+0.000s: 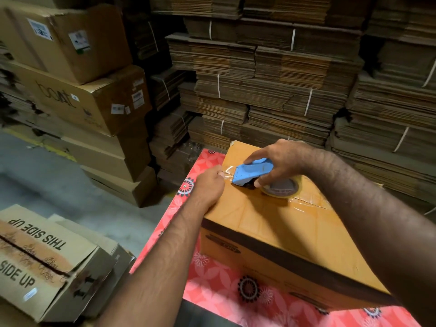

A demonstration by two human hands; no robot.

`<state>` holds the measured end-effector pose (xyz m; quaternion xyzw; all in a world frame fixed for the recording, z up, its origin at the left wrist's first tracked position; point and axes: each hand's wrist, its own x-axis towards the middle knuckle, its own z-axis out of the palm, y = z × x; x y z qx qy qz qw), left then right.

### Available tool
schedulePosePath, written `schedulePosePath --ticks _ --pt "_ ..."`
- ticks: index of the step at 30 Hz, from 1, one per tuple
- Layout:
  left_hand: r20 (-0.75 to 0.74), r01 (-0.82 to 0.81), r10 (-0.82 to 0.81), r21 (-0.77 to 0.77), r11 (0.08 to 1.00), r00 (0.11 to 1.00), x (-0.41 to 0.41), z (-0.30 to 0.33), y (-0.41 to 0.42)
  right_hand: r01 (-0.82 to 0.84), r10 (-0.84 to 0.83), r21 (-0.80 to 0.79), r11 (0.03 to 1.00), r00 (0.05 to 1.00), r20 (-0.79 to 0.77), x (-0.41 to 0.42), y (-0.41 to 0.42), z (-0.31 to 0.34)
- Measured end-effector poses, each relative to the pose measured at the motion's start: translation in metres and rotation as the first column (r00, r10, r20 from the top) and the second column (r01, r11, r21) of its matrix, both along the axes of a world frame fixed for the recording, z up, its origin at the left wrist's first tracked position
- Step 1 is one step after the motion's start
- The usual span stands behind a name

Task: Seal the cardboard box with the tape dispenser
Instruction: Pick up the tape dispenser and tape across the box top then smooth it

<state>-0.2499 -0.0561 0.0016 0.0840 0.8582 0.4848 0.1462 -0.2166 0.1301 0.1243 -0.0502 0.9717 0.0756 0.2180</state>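
The cardboard box (271, 232) sat at lower right of the frame on a red flowered counter (212, 274); the blue tape dispenser (253, 173) rested on its top near the far edge, the right hand (276, 161) clamped around it; the left hand (208, 185), fingers together, pinched the clear tape (228, 171) just beside; stacked cartons (82, 102) filled the upper left.
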Motion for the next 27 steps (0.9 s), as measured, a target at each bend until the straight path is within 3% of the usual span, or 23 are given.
schedulePosePath --ticks 4,8,13,21,27 --pt "-0.104 0.063 -0.097 -0.288 0.955 0.990 0.004 0.009 0.004 0.014 -0.014 0.049 0.999 1.000 0.005 0.002 -0.009 0.004" --pt "-0.290 0.159 -0.256 -0.321 0.934 0.922 0.010 0.003 -0.003 0.036 -0.037 0.051 0.998 0.999 0.013 0.001 -0.009 0.000" --pt "-0.338 0.280 -0.424 -0.400 0.873 0.840 0.017 -0.002 -0.014 0.019 -0.020 0.027 0.999 1.000 0.023 0.000 -0.007 -0.002" --pt "-0.269 0.213 -0.510 -0.681 0.700 0.817 0.021 0.003 -0.010 -0.066 0.066 0.019 0.998 0.998 -0.005 -0.002 0.006 -0.008" --pt "-0.173 0.196 -0.488 -0.764 0.615 0.856 0.028 0.011 -0.007 -0.124 0.124 -0.036 0.992 0.992 -0.022 0.016 0.034 -0.003"
